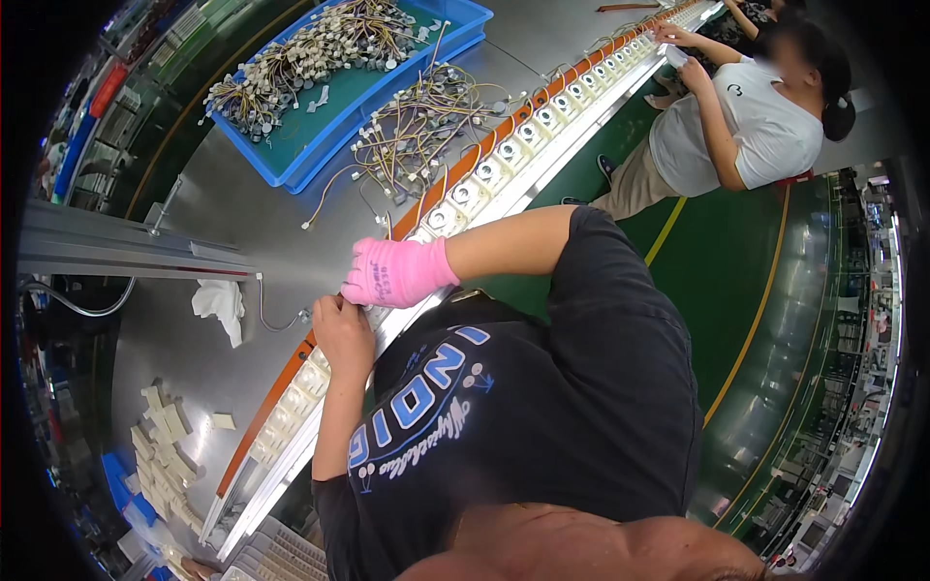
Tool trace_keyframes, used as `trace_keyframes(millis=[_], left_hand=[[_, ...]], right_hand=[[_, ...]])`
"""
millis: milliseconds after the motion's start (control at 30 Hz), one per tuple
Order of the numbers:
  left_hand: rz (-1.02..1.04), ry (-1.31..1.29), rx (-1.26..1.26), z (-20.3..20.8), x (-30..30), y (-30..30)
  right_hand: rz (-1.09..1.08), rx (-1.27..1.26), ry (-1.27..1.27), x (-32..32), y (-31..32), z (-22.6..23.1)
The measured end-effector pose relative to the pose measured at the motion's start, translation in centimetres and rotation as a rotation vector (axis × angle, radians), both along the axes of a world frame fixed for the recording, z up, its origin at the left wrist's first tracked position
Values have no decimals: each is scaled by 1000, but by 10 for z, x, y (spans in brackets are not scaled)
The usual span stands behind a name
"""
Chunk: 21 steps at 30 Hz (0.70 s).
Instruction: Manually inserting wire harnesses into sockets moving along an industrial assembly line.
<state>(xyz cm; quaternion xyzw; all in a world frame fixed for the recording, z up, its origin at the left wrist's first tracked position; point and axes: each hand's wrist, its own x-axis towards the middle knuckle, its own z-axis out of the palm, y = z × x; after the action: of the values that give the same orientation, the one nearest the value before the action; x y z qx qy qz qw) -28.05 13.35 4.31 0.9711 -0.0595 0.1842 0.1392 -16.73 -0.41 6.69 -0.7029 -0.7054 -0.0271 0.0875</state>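
Observation:
My right hand wears a pink glove, and its fingers are curled down over the row of white parts. Right against it, my bare left hand has its fingers pinched together at the orange strip. What either hand grips is hidden under the fingers. A thin wire lead with a white plug and a grey round end lies beside my left fingertips. White square housings with dark round centres sit in a long line on the rail, beyond my right hand. Paler housings continue on the near side.
A blue tray holds many wire leads, with a loose heap of leads beside it. White cloth lies below a metal bar. Cream blocks are piled at lower left. A co-worker in white works farther along the rail.

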Motion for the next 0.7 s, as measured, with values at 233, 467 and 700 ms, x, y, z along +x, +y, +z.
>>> trace_keyframes(millis=[233, 467, 700], left_hand=[[49, -16, -232, -8, -1, 3], [101, 1, -343, -10, -1, 1], [121, -2, -345, -11, -1, 1]], right_hand=[[-93, -351, 152, -3, 8, 18], [-150, -487, 182, 2, 22, 25], [-386, -327, 486, 1, 23, 17]])
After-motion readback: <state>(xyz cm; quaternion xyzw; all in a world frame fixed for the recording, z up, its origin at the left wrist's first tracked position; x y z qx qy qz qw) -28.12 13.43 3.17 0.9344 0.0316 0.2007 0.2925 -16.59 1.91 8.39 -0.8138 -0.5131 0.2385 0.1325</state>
